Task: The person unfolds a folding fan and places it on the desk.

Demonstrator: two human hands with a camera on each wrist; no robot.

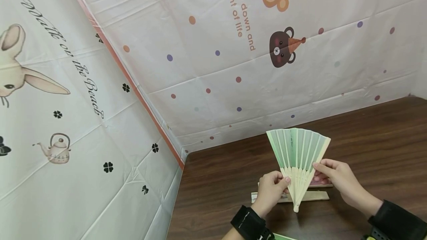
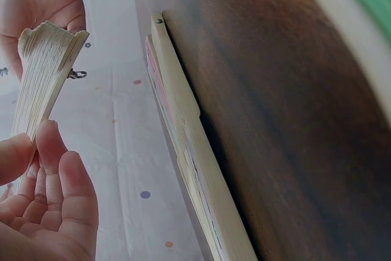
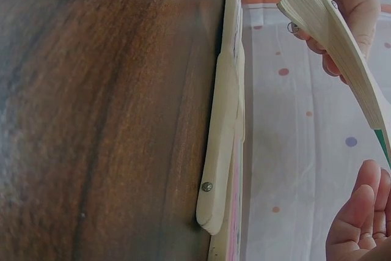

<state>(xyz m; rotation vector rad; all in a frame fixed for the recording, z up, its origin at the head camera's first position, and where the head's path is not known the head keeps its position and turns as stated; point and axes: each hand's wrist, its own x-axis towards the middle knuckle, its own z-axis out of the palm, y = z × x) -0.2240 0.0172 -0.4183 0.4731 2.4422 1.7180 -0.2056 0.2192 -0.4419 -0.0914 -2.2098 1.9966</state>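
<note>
A pale green folding fan (image 1: 295, 149) with cream ribs is held up over the table, partly spread, its pivot end pointing down. My left hand (image 1: 271, 192) pinches the left outer rib between thumb and fingers. On the other side, my right hand (image 1: 341, 179) grips the right outer rib near where the green leaf begins. From the left wrist view, the fan's stacked ribs (image 2: 46, 71) appear edge-on between both hands. Below and behind it lies a folded cream fan (image 1: 317, 196), and beyond that a folded fan with a pink leaf (image 1: 319, 183), partly hidden by the hands.
The dark wooden table (image 1: 213, 195) meets a white printed curtain (image 1: 207, 117) at the back and another curtain (image 1: 86, 188) on the left. A green, pale-edged item (image 1: 281, 237) shows at the bottom edge, by the left wrist's black band (image 1: 248, 222).
</note>
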